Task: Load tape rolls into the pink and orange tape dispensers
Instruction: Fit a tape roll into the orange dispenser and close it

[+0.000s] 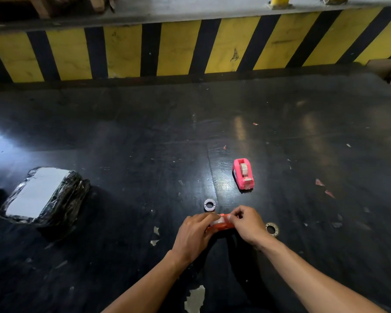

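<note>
Dark glossy desk (122,143), scuffed, paper scraps scattered. Nearest: left hand (195,233) and right hand (248,224) both closed on orange dispenser (220,225), fingers pinching tape on top. Empty tape core (271,229) just right; white ring (210,204) just beyond. Farther: pink dispenser (243,173), roll loaded. Wrapped bundle (45,196) left. Yellow-black striped wall (178,48) behind.

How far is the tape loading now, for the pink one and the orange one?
The pink dispenser stands apart with a roll seated in it, so it looks done. Both hands, left hand and right hand, work on the orange dispenser, where clear tape shows. Left: finishing it. Two rings, white and clear, lie beside it.
</note>
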Demonstrator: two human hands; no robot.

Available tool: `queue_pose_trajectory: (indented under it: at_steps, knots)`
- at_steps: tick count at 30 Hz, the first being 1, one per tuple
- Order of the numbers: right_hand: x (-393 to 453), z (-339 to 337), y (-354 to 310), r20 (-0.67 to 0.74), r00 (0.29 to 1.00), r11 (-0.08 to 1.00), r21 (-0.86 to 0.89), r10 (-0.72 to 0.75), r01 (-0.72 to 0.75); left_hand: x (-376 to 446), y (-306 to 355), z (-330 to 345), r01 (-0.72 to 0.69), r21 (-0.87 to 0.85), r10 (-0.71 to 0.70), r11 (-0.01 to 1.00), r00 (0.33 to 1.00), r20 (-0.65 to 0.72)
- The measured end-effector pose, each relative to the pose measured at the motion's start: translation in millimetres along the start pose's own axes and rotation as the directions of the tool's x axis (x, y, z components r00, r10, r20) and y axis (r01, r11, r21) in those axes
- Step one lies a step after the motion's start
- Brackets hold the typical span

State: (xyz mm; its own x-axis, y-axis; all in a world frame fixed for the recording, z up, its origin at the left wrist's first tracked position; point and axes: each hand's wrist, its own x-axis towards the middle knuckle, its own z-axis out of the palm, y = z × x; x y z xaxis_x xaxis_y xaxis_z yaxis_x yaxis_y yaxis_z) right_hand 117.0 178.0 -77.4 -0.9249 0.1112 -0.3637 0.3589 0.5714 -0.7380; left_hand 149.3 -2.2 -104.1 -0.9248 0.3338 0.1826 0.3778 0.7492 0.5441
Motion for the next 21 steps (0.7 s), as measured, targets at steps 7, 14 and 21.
queue_pose_trajectory:
  at_steps: [7, 14, 21]
  knots:
    - [11, -14, 24, 0.013, 0.979, 0.919, 0.342, 0.206, -0.197, -3, -9, 6, -0.034, 0.019, 0.035, 0.999, 0.999, -0.025]
    - [11, -22, 22, 0.116, 0.953, 0.8, 0.519, 0.281, -0.299, -3, -13, 6, -0.043, -0.01, 0.043, 0.999, 0.999, -0.012]
    - [16, -13, 23, 0.139, 0.926, 0.804, 0.462, 0.351, -0.374, -4, -15, 9, -0.07, -0.018, 0.069, 0.997, 0.997, -0.023]
